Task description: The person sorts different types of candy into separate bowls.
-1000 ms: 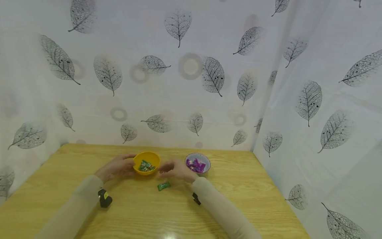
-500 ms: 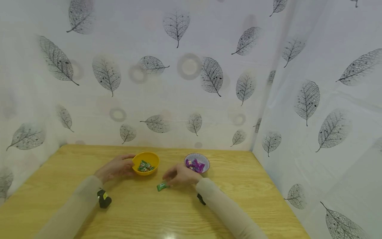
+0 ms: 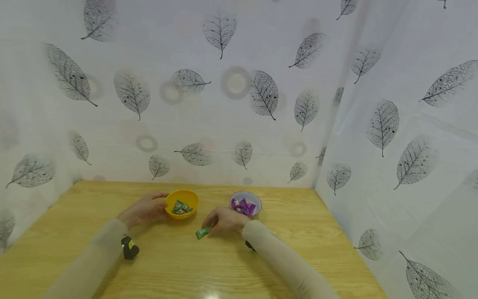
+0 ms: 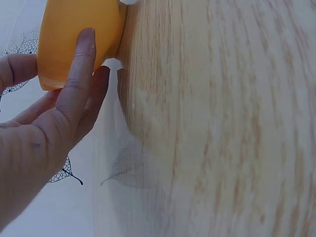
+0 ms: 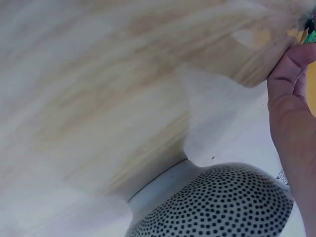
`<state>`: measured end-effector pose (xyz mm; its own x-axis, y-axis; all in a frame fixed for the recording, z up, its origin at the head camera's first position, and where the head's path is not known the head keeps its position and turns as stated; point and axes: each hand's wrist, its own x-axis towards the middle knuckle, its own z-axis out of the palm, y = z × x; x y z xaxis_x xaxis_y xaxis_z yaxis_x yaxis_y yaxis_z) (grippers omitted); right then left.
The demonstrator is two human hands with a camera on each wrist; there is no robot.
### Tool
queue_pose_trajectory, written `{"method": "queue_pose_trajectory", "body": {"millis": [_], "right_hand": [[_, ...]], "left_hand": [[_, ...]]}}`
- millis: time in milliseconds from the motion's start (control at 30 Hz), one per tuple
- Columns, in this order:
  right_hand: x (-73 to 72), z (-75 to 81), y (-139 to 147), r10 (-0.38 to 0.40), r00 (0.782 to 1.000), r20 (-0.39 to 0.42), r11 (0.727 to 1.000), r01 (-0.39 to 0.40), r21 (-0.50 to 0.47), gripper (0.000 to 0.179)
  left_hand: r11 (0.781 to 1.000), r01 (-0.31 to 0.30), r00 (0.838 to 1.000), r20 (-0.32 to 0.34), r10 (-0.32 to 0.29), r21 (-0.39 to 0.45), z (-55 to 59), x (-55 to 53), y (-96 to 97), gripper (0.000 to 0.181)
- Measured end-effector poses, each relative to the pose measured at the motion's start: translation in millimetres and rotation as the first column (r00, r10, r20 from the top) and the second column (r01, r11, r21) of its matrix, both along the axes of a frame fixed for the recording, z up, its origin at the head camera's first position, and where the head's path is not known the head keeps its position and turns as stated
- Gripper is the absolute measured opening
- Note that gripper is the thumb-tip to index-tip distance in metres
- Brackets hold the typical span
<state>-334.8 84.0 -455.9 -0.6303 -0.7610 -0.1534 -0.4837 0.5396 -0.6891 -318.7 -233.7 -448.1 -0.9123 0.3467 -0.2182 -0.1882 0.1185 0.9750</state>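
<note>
My left hand point(image 3: 143, 209) holds the left side of a yellow bowl point(image 3: 193, 199). In the left wrist view, its fingers point(image 4: 81, 64) lie along the bowl's outer wall and reach its rim. Several green-wrapped candies point(image 3: 181, 207) lie in the bowl. My right hand point(image 3: 225, 220) pinches one more green-wrapped candy point(image 3: 202, 233) between thumb and fingertips, low over the table in front of the yellow bowl. In the right wrist view only a sliver of this candy point(image 5: 310, 37) shows at the edge.
Behind the right hand stands a speckled bowl point(image 3: 258, 203) with several purple-wrapped candies point(image 3: 244, 206); its dotted outer wall point(image 5: 222, 202) fills the lower right wrist view. The wooden table point(image 3: 179, 265) meets leaf-printed sheeting point(image 3: 209, 124) at the back and sides.
The right hand has moved from beside the yellow bowl down to the loose green candy and taken it between its fingers. The left hand has stayed at the yellow bowl.
</note>
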Motion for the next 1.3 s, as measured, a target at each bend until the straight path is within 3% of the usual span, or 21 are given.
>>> {"method": "queue_pose_trajectory", "body": {"millis": [233,733,1067,1300], "right_hand": [[-0.7,0.8,-3,0.019,1.000,-0.020,1.000,-0.018,0.015,0.017],[4.2,2.5,0,0.045,0.997,-0.062,0.993,-0.038,0.113,0.011],[0.6,5.8,-2,0.101,0.995,0.017,0.994,-0.102,0.031,0.011],[0.2,10.8,-7,0.074,0.997,0.021,0.997,-0.074,-0.020,0.013]], "left_hand": [[1.000,-0.030,0.999,0.020,0.030,0.002,-0.2,-0.4,0.6,0.063],[0.999,-0.036,0.999,0.015,0.036,-0.024,-0.2,1.2,1.1,0.063],[0.998,-0.039,0.999,0.006,0.039,-0.047,1.2,2.4,0.3,0.064],[0.998,-0.030,1.000,-0.007,0.030,-0.052,-0.2,1.5,-0.1,0.062]]}}
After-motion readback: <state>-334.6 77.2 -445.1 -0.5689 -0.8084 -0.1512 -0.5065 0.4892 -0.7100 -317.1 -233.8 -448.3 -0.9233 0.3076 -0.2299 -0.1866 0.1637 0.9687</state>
